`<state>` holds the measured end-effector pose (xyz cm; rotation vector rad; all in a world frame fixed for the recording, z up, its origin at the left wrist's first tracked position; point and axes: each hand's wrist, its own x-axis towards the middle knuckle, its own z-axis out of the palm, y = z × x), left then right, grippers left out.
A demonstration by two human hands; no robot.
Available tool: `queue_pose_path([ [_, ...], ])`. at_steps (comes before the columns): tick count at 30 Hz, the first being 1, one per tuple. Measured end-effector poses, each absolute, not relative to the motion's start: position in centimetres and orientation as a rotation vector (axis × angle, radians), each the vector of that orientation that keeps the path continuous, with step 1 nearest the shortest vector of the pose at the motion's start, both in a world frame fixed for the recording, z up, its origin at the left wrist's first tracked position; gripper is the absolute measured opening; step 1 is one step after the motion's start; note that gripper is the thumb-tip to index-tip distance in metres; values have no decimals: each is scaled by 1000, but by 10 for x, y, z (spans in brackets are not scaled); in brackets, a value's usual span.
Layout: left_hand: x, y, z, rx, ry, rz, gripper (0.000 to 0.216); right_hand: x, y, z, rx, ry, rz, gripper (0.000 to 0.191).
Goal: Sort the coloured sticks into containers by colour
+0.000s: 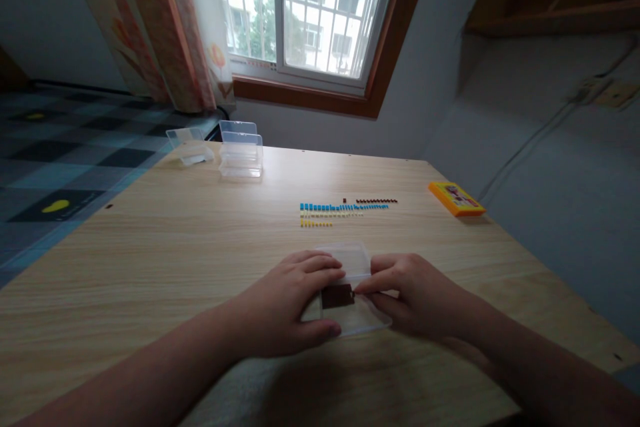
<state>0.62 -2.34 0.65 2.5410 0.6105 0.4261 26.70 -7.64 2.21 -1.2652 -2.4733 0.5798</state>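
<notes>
A clear plastic box [350, 255] with its lid raised lies near the front of the table, between my two hands. Dark brown small bricks [338, 295] are grouped flat in its left part. My left hand [295, 297] grips the box from the left, fingers over the far side and thumb along the near edge. From the right, my right hand [400, 287] reaches in with thumb and index finger pinched at the right edge of the brown group. A tiny brown brick seems to be at those fingertips, mostly covered by them.
Beyond the box, rows of small blue bricks [320, 207], yellow bricks [313, 223], pale bricks and brown bricks [377, 201] are lined up. Open clear boxes [241, 163] stand at the back left. A yellow-orange packet [456, 199] lies by the right table edge.
</notes>
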Motion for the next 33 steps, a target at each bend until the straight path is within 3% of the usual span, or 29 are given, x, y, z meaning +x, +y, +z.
queue_pose_path([
  [26,6,-24,8,2533,601,448,57,267,-78,27,-1246,-2439,543,27],
  [33,7,-24,8,2544,611,421,60,263,-79,22,-1347,-2473,528,13],
])
